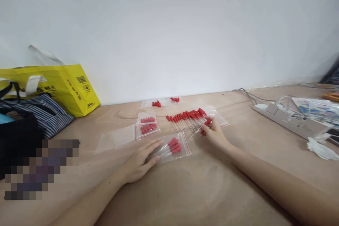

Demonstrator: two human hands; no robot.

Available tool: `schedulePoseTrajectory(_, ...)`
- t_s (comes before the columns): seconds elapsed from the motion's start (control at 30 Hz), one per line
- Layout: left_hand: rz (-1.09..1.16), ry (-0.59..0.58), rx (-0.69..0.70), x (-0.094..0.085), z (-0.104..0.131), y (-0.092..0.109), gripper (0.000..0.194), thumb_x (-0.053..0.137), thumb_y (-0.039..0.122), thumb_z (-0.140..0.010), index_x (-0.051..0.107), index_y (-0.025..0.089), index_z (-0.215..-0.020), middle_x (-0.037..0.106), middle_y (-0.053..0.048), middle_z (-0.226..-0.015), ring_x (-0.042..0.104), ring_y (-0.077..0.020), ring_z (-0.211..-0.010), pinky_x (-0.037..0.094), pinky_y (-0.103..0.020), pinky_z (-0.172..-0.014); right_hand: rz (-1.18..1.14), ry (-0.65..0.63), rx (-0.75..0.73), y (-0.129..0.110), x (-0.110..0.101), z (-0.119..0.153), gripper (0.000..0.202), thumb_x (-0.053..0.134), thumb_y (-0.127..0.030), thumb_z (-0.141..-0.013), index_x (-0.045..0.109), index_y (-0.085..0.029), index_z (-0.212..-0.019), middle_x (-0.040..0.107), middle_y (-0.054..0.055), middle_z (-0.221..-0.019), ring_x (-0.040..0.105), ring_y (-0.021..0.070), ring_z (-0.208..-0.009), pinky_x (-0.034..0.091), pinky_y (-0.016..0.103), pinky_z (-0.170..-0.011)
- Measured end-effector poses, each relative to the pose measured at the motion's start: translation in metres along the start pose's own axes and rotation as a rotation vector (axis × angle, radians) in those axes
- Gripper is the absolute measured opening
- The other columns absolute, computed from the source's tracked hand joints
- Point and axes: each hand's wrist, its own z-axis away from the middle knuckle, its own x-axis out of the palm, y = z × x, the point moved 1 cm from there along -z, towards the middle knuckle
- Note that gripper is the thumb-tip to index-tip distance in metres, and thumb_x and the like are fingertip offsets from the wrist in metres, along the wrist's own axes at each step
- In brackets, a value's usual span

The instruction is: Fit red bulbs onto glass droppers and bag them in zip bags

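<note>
A clear zip bag (pixel 183 150) with several red-bulbed droppers (pixel 174 144) inside lies in front of me. My left hand (pixel 141 160) grips its left end, fingers along the far side and thumb on the near side. Between the thumb and fingers of my right hand (pixel 214 132) is a single glass dropper (pixel 207 122), its thin tube pointing down and left. Just beyond that hand a row of loose droppers (pixel 185 115) is fanned out, red bulbs away from me. Part of the row's right end is covered by my fingers.
Small bags of red bulbs (pixel 148 128) lie left of the row, and more red bulbs (pixel 156 103) rest near the wall. Flat clear bags (pixel 116 137) spread leftward. A yellow bag (pixel 79 91) stands at left; a power strip (pixel 280 118) with cables lies at right.
</note>
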Motion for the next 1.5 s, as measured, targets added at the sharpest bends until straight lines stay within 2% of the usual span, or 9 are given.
schedulePoseTrajectory(0.13,-0.004,-0.056,-0.019,-0.006,0.004,-0.007,0.049,0.040,0.040,-0.085,0.030,0.026,-0.131,0.037,-0.004,-0.135,0.036,-0.0224,-0.121,0.032,-0.041,-0.099,-0.055,-0.035,0.022,0.006,0.007,0.012,0.042,0.058,-0.031,-0.064,0.035,-0.021,-0.098,0.048,-0.007,-0.062,0.053,0.0108,-0.052,0.046,0.025,-0.048)
schedulePoseTrajectory(0.4,-0.042,-0.001,-0.005,-0.001,0.001,-0.002,0.048,0.042,0.038,-0.083,0.035,0.023,-0.128,0.041,-0.005,-0.132,0.036,-0.0236,-0.121,0.031,-0.041,-0.099,-0.217,-0.212,0.160,0.003,0.016,0.032,0.042,0.061,-0.045,-0.063,0.044,-0.019,-0.090,0.053,-0.004,-0.066,0.056,0.0105,-0.058,0.047,0.028,-0.059)
schedulePoseTrajectory(0.5,-0.062,0.009,0.012,-0.001,0.000,0.000,0.048,0.042,0.037,-0.083,0.035,0.021,-0.128,0.040,-0.006,-0.132,0.036,-0.0237,-0.121,0.030,-0.042,-0.099,-0.112,-0.335,0.154,0.003,0.015,0.034,0.040,0.064,-0.045,-0.061,0.053,-0.015,-0.087,0.055,-0.002,-0.065,0.052,0.0083,-0.056,0.045,0.025,-0.057)
schedulePoseTrajectory(0.67,-0.093,0.012,0.023,-0.002,-0.001,0.001,0.049,0.042,0.038,-0.083,0.036,0.019,-0.127,0.040,-0.008,-0.132,0.035,-0.0242,-0.121,0.028,-0.044,-0.100,0.131,-0.501,0.156,0.001,0.014,0.033,0.040,0.066,-0.039,-0.062,0.057,-0.016,-0.094,0.057,0.000,-0.072,0.043,0.0045,-0.045,0.032,0.017,-0.036)
schedulePoseTrajectory(0.77,-0.105,0.004,0.025,-0.003,-0.001,0.002,0.048,0.042,0.037,-0.083,0.036,0.019,-0.127,0.042,-0.008,-0.131,0.035,-0.0240,-0.121,0.028,-0.044,-0.100,0.202,-0.551,0.123,0.000,0.016,0.030,0.033,0.065,-0.036,-0.064,0.056,-0.016,-0.088,0.058,0.001,-0.079,0.043,0.0042,-0.044,0.028,0.015,-0.031)
schedulePoseTrajectory(1.03,-0.104,0.032,0.046,-0.002,-0.002,0.001,0.048,0.043,0.039,-0.082,0.037,0.020,-0.127,0.042,-0.007,-0.131,0.037,-0.0242,-0.120,0.030,-0.044,-0.099,0.207,-0.622,0.077,0.009,0.016,0.017,0.034,0.063,-0.041,-0.065,0.058,-0.015,-0.086,0.050,-0.004,-0.058,0.039,0.0046,-0.041,0.033,0.019,-0.038)
schedulePoseTrajectory(1.3,-0.116,0.035,0.046,-0.002,-0.002,0.001,0.048,0.044,0.039,-0.081,0.039,0.020,-0.125,0.044,-0.008,-0.129,0.038,-0.0244,-0.119,0.030,-0.044,-0.099,0.229,-0.689,-0.179,0.006,0.020,0.011,0.029,0.062,-0.044,-0.068,0.060,-0.015,-0.073,0.053,0.000,-0.070,0.043,0.0068,-0.055,0.034,0.020,-0.051)
schedulePoseTrajectory(1.43,-0.103,0.036,0.044,-0.002,-0.002,0.000,0.049,0.045,0.039,-0.081,0.039,0.020,-0.125,0.044,-0.008,-0.129,0.038,-0.0246,-0.119,0.030,-0.043,-0.099,0.133,-0.795,0.028,0.006,0.022,0.008,0.033,0.057,-0.047,-0.072,0.052,-0.017,-0.083,0.047,-0.006,-0.053,0.037,0.0044,-0.039,0.030,0.018,-0.039)
schedulePoseTrajectory(1.5,-0.101,0.047,0.046,-0.002,-0.002,-0.001,0.049,0.046,0.040,-0.081,0.039,0.020,-0.125,0.045,-0.007,-0.129,0.038,-0.0248,-0.119,0.029,-0.044,-0.100,0.049,-0.874,0.105,0.006,0.023,0.008,0.034,0.058,-0.048,-0.070,0.049,-0.017,-0.083,0.049,-0.007,-0.051,0.043,0.0056,-0.040,0.034,0.018,-0.040)
